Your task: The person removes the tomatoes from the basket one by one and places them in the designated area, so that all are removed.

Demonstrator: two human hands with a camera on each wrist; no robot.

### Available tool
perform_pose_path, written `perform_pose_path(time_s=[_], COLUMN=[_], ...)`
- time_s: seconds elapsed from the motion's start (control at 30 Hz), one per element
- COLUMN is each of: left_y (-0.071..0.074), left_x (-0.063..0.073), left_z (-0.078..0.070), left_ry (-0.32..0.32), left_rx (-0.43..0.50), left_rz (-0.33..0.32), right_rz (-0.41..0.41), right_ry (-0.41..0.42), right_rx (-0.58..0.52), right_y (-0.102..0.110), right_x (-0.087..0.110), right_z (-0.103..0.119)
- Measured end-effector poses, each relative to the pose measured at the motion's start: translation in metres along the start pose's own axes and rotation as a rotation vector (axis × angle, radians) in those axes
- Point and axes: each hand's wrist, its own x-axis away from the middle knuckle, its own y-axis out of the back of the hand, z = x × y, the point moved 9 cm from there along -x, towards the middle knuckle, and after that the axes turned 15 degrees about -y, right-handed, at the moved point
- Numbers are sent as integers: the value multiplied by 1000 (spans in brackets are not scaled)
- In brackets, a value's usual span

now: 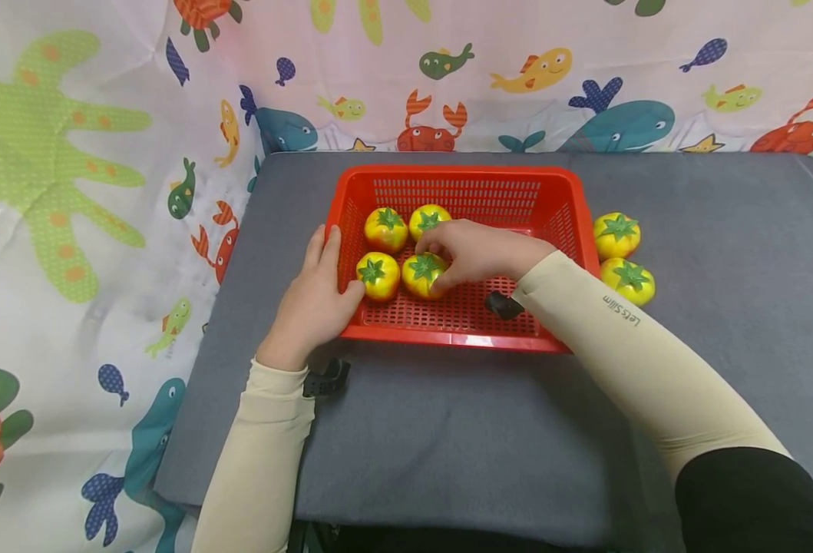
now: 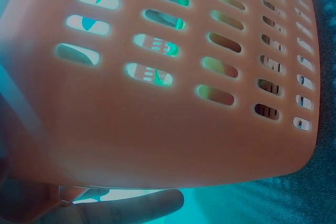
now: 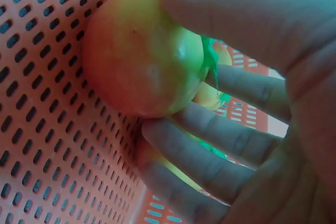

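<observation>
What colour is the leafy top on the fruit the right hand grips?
Green; the leafy top shows best in the head view.

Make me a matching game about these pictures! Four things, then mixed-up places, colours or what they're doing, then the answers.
Things
1. left hand
2. right hand
3. basket
4. tablecloth

Clues
A. grey, under everything else in the list
B. holding a tomato
C. touching the basket's left end
D. red, with lots of little holes

Pairs: 1-C, 2-B, 3-D, 4-A
</observation>
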Motion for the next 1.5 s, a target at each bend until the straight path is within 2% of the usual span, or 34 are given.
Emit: perform_pose_path(time_s=[0.57, 1.0, 1.23, 1.5], left_y=[3, 1, 2, 1], left_x=[-1, 0, 1, 0], left_z=[1, 0, -1, -1], left_ry=[-2, 0, -7, 1], left_rx=[-2, -7, -7, -10], left_rz=[-7, 2, -4, -1], right_rz=[-11, -33, -26, -59], right_ry=[-20, -72, -67, -70], right_rx=[5, -20, -41, -58], right_y=[4, 9, 11, 21], right_x=[3, 16, 23, 38], right_z=[-5, -22, -26, -28])
